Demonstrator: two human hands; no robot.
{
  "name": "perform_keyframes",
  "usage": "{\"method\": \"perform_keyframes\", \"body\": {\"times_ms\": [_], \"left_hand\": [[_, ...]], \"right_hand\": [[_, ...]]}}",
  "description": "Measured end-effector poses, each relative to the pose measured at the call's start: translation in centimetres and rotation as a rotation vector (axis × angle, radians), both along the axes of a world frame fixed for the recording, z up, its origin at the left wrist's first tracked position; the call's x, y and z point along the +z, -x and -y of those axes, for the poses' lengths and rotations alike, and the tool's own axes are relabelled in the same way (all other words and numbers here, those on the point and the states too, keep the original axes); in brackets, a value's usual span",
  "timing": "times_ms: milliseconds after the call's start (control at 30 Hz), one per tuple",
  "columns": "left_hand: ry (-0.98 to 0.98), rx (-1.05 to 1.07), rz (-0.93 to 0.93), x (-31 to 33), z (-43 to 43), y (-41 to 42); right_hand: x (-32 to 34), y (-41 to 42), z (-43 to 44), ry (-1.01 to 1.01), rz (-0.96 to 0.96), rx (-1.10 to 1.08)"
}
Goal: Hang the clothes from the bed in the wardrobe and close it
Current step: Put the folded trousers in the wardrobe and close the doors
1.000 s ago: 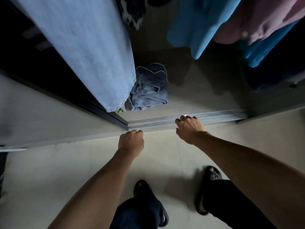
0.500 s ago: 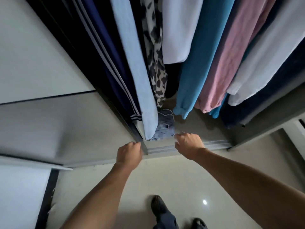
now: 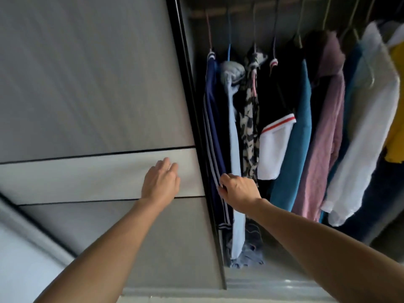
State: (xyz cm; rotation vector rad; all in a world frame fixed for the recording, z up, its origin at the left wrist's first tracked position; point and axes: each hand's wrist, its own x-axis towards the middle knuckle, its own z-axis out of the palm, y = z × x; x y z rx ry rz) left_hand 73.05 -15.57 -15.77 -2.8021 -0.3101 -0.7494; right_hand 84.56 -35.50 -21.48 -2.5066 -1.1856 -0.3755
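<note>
The wardrobe stands open on its right half. Its grey sliding door (image 3: 91, 101) covers the left half, with a black edge (image 3: 192, 106). My left hand (image 3: 160, 182) lies with straight fingers against the door's pale middle band. My right hand (image 3: 237, 192) has curled fingers at the striped navy garment (image 3: 213, 132) next to the door edge. Several clothes hang on hangers from the rail (image 3: 251, 9): a light blue piece (image 3: 234, 138), a patterned one (image 3: 249, 127), teal (image 3: 295, 149), pink (image 3: 323, 138), white (image 3: 363, 127), yellow (image 3: 395, 106).
Folded denim (image 3: 247, 252) lies on the wardrobe floor beneath the hanging clothes. The sliding track (image 3: 273, 285) runs along the bottom. A second pale panel (image 3: 19, 248) shows at lower left.
The view has swung up from the floor to the hanging clothes. Both hands rose from the bottom track; the left one now rests on the door, the right one is at the navy garment.
</note>
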Motion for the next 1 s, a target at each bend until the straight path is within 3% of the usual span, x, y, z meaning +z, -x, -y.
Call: {"method": "perform_keyframes", "body": {"times_ms": [133,267,367,667,1000], "left_hand": [[-0.137,-0.187,0.202,4.5,-2.6,-1.0],[-0.315,-0.37,0.252,6.6,-6.6,-1.6],[-0.403,-0.437,0.259,7.1,-9.0,-2.0],[-0.466,-0.526,0.352,6.1,-10.2,-3.5],[-0.475,-0.586,0.375,6.1,-9.0,-4.9]], "right_hand": [[3.4,0.2,-3.8,-0.057,0.067,-0.07],[4.0,0.3,-7.0,-0.093,0.037,-0.259],[3.3,0.2,-6.9,-0.084,0.116,-0.329],[2.3,-0.3,-7.1,-0.062,0.254,-0.36],[1.8,-0.6,-5.9,-0.058,0.267,-0.428]]}}
